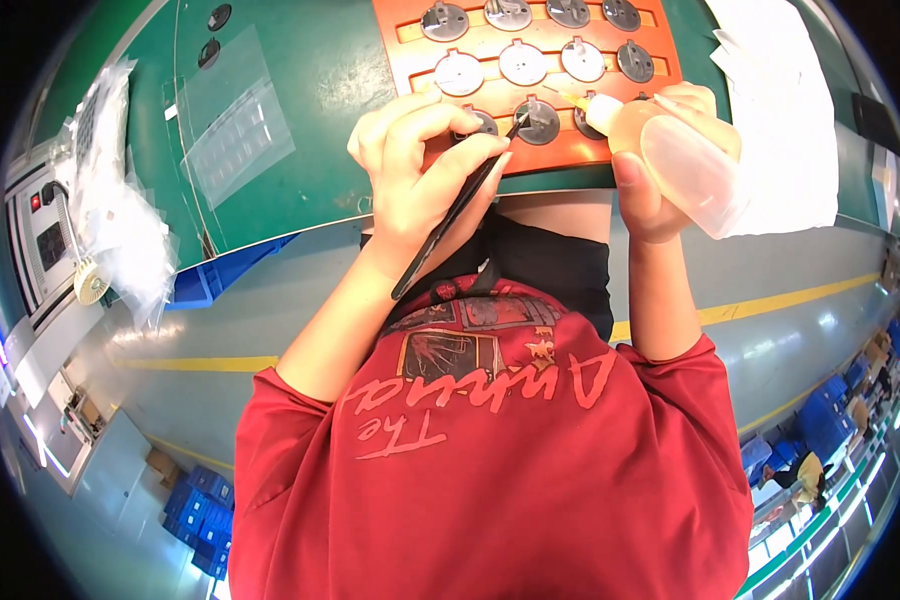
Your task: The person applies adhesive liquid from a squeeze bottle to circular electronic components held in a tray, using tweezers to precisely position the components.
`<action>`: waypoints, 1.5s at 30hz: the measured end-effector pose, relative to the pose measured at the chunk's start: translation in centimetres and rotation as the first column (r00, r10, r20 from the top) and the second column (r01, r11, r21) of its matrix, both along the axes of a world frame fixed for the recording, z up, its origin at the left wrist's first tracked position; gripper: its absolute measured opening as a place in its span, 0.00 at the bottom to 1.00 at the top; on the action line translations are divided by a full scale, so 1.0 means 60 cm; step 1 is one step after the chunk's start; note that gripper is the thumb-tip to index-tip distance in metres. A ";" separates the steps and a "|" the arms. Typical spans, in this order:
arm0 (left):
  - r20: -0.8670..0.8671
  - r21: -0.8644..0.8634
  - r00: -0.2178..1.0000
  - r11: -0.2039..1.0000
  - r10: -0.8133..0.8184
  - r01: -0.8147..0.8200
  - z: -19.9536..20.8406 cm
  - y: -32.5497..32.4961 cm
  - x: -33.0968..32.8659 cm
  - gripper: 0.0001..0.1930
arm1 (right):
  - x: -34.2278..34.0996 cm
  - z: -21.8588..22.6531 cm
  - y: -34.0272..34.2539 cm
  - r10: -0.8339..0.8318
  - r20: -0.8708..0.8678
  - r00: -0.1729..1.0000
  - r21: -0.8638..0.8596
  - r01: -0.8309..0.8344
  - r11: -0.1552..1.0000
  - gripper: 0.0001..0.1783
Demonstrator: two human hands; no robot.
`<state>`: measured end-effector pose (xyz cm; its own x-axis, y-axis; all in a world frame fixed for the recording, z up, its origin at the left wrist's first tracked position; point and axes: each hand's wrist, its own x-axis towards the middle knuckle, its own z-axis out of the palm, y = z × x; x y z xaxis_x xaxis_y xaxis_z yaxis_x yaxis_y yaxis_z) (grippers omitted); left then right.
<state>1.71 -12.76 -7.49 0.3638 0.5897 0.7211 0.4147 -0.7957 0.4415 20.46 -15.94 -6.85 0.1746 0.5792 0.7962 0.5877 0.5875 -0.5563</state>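
My left hand (415,165) is closed around slim black tweezers (448,228), pinched between thumb and fingers. Their tip reaches a dark round disc (538,122) in the near row of an orange tray (603,152). In my right hand (675,150) is a soft, translucent squeeze bottle (692,168) holding pale orange liquid. It is tilted, and its thin yellow needle tip (567,97) points left over the tray, above the near row. Whether the needle touches anything, I cannot tell. Pale discs (523,64) fill part of the middle row; my fingers partly cover the near row.
The tray lies on a green-topped table (335,75). Clear plastic sheets (240,140) and two small dark discs (208,53) are to the left. White sheets (785,130) lie right of the tray. Clear plastic bags (120,225) hang at the far left, near a small fan (91,282).
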 end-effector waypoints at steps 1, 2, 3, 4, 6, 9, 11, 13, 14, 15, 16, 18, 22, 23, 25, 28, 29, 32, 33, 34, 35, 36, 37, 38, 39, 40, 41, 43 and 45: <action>0.007 -0.007 1.000 1.000 -0.005 0.005 0.000 0.000 0.000 0.14 | 0.000 0.000 0.000 0.000 0.000 1.000 0.000 0.000 1.000 0.25; 0.008 -0.007 1.000 1.000 -0.006 0.006 0.002 0.000 -0.001 0.14 | 0.000 0.000 0.002 0.006 -0.016 1.000 0.011 -0.005 1.000 0.25; -0.027 -0.027 0.999 0.999 -0.018 0.017 0.006 -0.001 -0.003 0.13 | 0.000 0.000 0.003 0.011 -0.033 0.999 0.022 -0.011 1.000 0.25; -0.062 -0.047 0.998 0.998 -0.031 0.028 0.007 -0.001 -0.003 0.12 | 0.001 0.000 0.004 0.010 -0.031 0.999 0.022 -0.009 1.000 0.25; -0.036 -0.035 0.999 0.999 -0.025 0.024 0.004 0.003 -0.002 0.13 | 0.000 0.002 0.003 -0.004 -0.044 0.999 0.018 0.005 1.000 0.25; -0.007 -0.029 1.000 0.999 -0.023 0.023 0.004 0.003 -0.002 0.13 | -0.005 0.003 0.010 0.007 -0.107 0.994 0.077 0.001 0.997 0.24; -0.004 -0.036 1.000 0.999 -0.027 0.026 0.004 0.002 -0.003 0.13 | -0.002 0.008 0.011 0.018 -0.060 0.998 0.089 -0.012 0.996 0.23; 0.008 -0.045 1.000 0.999 -0.024 0.024 0.004 0.000 -0.005 0.13 | -0.005 0.009 0.009 0.029 -0.013 1.000 0.100 -0.027 0.995 0.22; 0.009 -0.044 1.000 0.999 -0.023 0.024 0.004 -0.001 -0.004 0.13 | -0.008 0.009 0.008 0.025 -0.062 0.998 0.100 -0.019 0.995 0.21; 0.011 -0.044 1.000 0.999 -0.018 0.019 0.004 -0.002 -0.004 0.13 | -0.010 0.010 0.007 0.021 -0.112 0.994 0.098 -0.010 0.995 0.21; 0.013 -0.045 1.000 0.999 -0.014 0.014 0.003 -0.005 -0.005 0.13 | -0.013 0.010 0.005 0.021 -0.112 0.993 0.097 -0.011 0.995 0.21; 0.010 -0.048 1.000 0.999 -0.014 0.014 0.002 -0.005 -0.006 0.13 | -0.016 0.011 0.004 0.018 -0.135 0.991 0.076 -0.008 0.997 0.19; -0.008 -0.059 1.000 0.998 -0.003 0.002 -0.003 -0.002 -0.006 0.13 | -0.016 0.007 0.008 0.022 -0.130 0.991 0.047 -0.016 0.999 0.19; -0.005 -0.053 1.000 0.999 -0.004 0.003 -0.001 -0.001 -0.005 0.13 | -0.014 0.009 0.009 0.020 -0.120 0.993 0.059 -0.013 0.998 0.19; -0.005 -0.040 1.000 0.999 -0.016 0.016 0.000 0.003 -0.002 0.13 | -0.011 0.011 0.009 0.015 -0.109 0.994 0.071 -0.007 0.997 0.19; 0.018 -0.056 1.000 0.998 -0.014 0.015 0.006 0.010 0.004 0.13 | -0.001 0.017 0.007 -0.021 -0.046 0.999 0.058 0.024 0.998 0.20; -0.015 -0.052 0.999 0.998 -0.032 0.031 0.014 0.013 0.002 0.13 | 0.004 0.021 0.001 -0.055 -0.009 0.998 -0.008 0.055 0.998 0.23; -0.031 -0.120 0.999 0.992 -0.035 0.031 0.027 0.009 -0.002 0.14 | 0.024 0.027 0.007 -0.117 -0.188 0.975 0.068 0.131 0.989 0.24; -0.014 -0.143 0.999 0.989 -0.037 0.035 0.025 0.007 -0.007 0.14 | 0.029 0.032 -0.001 -0.139 -0.281 0.950 0.069 0.165 0.984 0.23; 0.064 -0.227 0.995 0.970 -0.078 0.091 0.022 0.008 -0.010 0.14 | 0.043 0.037 -0.011 -0.152 -0.264 0.952 0.093 0.182 0.979 0.23; 0.131 -0.292 0.988 0.949 -0.080 0.116 0.038 0.005 -0.006 0.10 | 0.063 0.040 -0.027 -0.334 -0.240 0.912 0.002 0.344 0.939 0.21; 0.423 -0.392 0.898 0.870 -0.118 0.298 0.049 0.009 0.006 0.07 | 0.082 0.045 -0.041 -0.500 -0.210 0.840 -0.088 0.494 0.865 0.18; 0.675 -0.424 0.731 0.759 -0.099 0.494 0.062 0.013 0.017 0.05 | 0.102 0.052 -0.049 -0.509 -0.211 0.835 -0.065 0.507 0.859 0.18; 0.655 -0.470 0.740 0.686 -0.151 0.556 0.080 0.027 0.022 0.01 | 0.126 0.056 -0.061 -0.513 -0.269 0.815 -0.117 0.501 0.857 0.14; 0.717 -0.591 0.694 0.469 -0.068 0.656 0.108 0.037 0.040 0.03 | 0.144 0.060 -0.064 -0.511 -0.327 0.795 -0.165 0.485 0.859 0.10; 0.740 -0.631 0.669 0.275 -0.064 0.725 0.125 0.051 0.064 0.05 | 0.155 0.059 -0.064 -0.454 -0.456 0.765 -0.131 0.447 0.885 0.08; 0.760 -0.644 0.648 0.070 -0.058 0.762 0.136 0.068 0.093 0.07 | 0.168 0.054 -0.065 -0.459 -0.455 0.763 -0.112 0.462 0.880 0.08; 0.724 -0.686 0.661 -0.104 -0.197 0.720 0.145 0.100 0.162 0.10 | 0.188 0.049 -0.055 -0.529 -0.525 0.667 -0.279 0.452 0.847 0.10; 0.434 -0.866 0.787 0.040 -0.438 0.499 0.159 0.113 0.235 0.11 | 0.182 0.060 -0.041 -0.595 -0.523 0.611 -0.331 0.497 0.802 0.12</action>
<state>15.78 -5.97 2.07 0.8416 0.5118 -0.1726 0.0891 0.1836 0.9790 31.38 -18.38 -3.23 0.8854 0.3147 0.3420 0.3081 0.1536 -0.9389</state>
